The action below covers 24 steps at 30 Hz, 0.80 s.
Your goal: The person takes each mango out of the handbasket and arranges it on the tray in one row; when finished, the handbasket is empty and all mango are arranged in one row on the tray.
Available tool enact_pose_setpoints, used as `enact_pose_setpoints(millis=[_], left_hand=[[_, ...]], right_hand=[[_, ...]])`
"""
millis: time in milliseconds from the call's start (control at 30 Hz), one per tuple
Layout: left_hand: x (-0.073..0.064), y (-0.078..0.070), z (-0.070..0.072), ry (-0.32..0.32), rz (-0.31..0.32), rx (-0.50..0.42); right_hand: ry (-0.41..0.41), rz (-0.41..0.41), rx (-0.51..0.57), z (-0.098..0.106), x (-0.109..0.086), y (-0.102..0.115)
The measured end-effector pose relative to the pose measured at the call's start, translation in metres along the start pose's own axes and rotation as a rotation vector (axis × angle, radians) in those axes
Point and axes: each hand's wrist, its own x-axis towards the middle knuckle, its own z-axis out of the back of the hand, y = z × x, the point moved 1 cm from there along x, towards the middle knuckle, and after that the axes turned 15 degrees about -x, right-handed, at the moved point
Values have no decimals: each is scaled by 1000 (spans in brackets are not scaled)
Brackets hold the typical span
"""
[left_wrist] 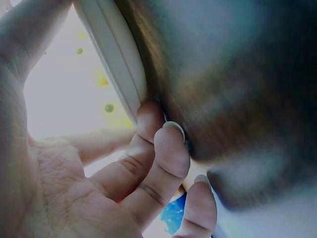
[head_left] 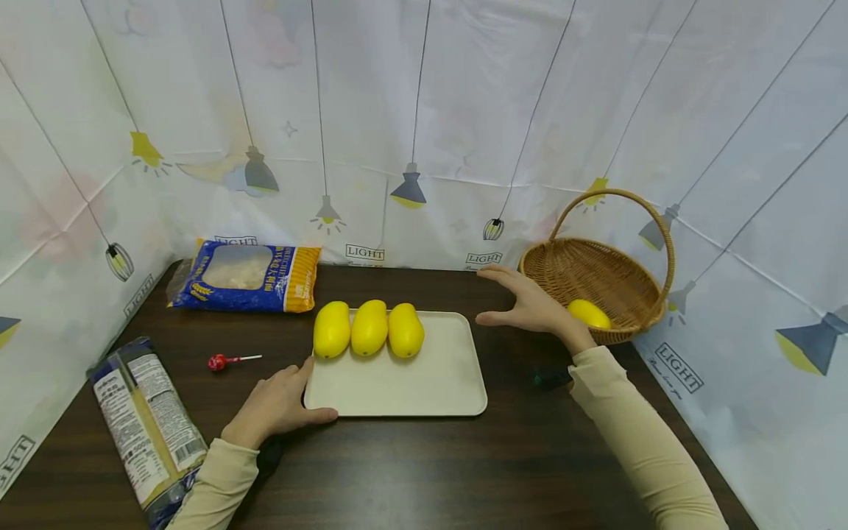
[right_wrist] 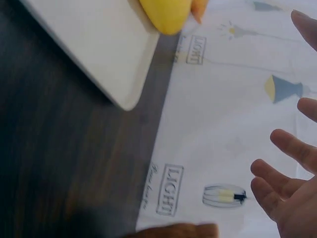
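A cream rectangular tray [head_left: 424,386] lies on the dark table, with three yellow mangoes [head_left: 369,328] in a row along its back left side. My left hand [head_left: 281,401] holds the tray's left end, thumb at the front corner. In the left wrist view, curled fingers [left_wrist: 171,153] press against the tray's outer rim [left_wrist: 116,59]. My right hand [head_left: 530,302] is in the air between tray and basket, fingers spread and holding nothing. Just behind it stands a wicker basket [head_left: 596,272] with an arched handle. One yellow mango [head_left: 589,313] lies inside, partly hidden by the basket's front rim.
A blue and yellow pasta bag [head_left: 245,276] lies at the back left. Another clear package [head_left: 152,419] with white labels is at the left edge. Between it and the tray lies a red lollipop [head_left: 218,361]. A white printed curtain [head_left: 371,96] borders the table.
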Motion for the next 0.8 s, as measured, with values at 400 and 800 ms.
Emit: enact_pose_setpoints(millis=[400, 800], left_hand=[[0, 0, 0, -11, -18, 0], [0, 0, 0, -13, -17, -4]], right_hand=[[2, -131, -95, 45, -28, -53], [140, -195, -152, 44, -45, -113]])
